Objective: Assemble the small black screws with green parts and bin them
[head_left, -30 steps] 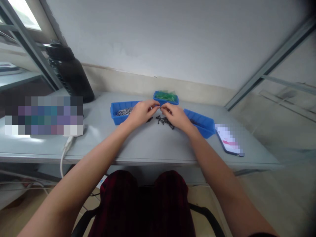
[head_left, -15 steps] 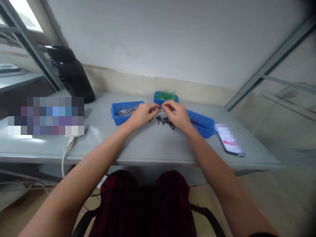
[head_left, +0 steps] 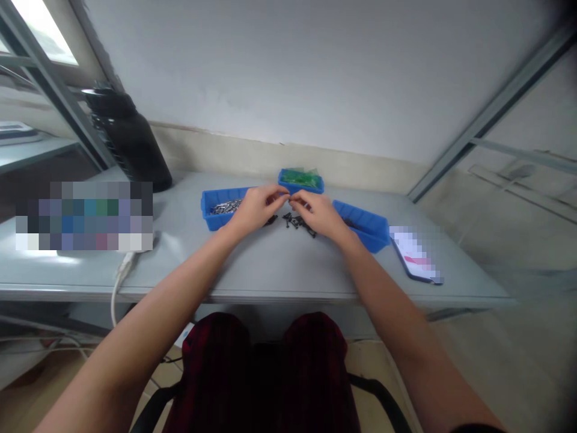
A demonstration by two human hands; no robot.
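Observation:
My left hand [head_left: 259, 207] and my right hand [head_left: 318, 211] meet fingertip to fingertip above the grey desk. Both are pinched on something too small to make out. Beneath and between them lie several small black screw-like pieces [head_left: 297, 222]. The left blue bin [head_left: 211, 220], partly behind my left hand, holds silvery metal pieces [head_left: 225, 207]. To the right of my right hand, another blue bin [head_left: 376, 231] has dark pieces inside. Behind my hands, a smaller blue bin [head_left: 311, 187] holds green, see-through plastic pieces [head_left: 300, 177].
A phone [head_left: 413, 258] lies on the desk [head_left: 270, 270] at the right. A tall black bottle [head_left: 135, 141] stands at the back left, near a pixelated device [head_left: 90, 216] with a white cable [head_left: 118, 288]. The wall rises behind the desk.
Both hands have shifted slightly left in the view, with their fingertips still together. The bins and phone also appear a little further left, as the camera has moved slightly.

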